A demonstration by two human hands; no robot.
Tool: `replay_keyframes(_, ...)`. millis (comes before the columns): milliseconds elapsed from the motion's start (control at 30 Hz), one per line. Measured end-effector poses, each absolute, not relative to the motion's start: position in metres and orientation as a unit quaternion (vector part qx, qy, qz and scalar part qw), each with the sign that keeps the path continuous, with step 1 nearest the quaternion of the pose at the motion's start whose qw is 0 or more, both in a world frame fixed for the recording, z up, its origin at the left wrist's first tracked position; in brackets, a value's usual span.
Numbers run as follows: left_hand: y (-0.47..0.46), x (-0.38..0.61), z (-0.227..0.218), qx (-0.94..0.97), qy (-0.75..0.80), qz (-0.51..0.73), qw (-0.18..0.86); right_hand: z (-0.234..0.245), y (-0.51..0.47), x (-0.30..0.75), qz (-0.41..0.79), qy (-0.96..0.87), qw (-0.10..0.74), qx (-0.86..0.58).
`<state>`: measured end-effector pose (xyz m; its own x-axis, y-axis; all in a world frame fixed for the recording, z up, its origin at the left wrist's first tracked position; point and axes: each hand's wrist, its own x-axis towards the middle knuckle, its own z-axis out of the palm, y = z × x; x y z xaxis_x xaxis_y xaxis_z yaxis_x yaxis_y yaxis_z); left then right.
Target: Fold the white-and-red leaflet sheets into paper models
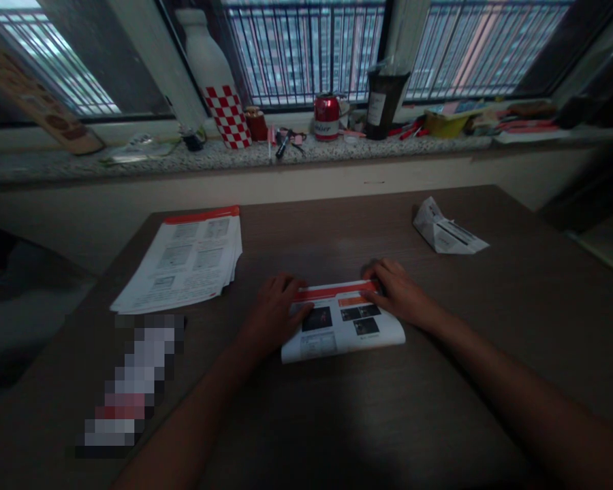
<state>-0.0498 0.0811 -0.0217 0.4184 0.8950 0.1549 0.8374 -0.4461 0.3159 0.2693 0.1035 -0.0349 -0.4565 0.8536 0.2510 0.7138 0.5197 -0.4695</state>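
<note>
A printed sheet of paper [344,333] with a red band and dark pictures lies in front of me, bent over on itself with a rounded fold along its near edge. My left hand [278,309] grips its left side, thumb on top. At its far right corner, my right hand [396,289] pinches the paper between thumb and fingers; some fingertips are hidden. To the left lies a stack of printed sheets [184,262] with a red strip along the top. A folded paper shape [447,231] stands at the far right of the table.
The brown table [332,238] meets a wall below a stone windowsill [158,163]. On the sill stand a white bottle with red checks [219,88], a red can [327,117] and a dark cup [383,102]. A blurred-out object [133,384] lies on the near left.
</note>
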Motion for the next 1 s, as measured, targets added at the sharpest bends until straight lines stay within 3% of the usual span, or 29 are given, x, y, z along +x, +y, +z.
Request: replay_keyframes(1000,0.0859,-0.0486,-0.0246,0.821,0.532,0.174,0.108,-0.0330,0.1052,0.2691,0.138,-0.848,0.232,-0.455)
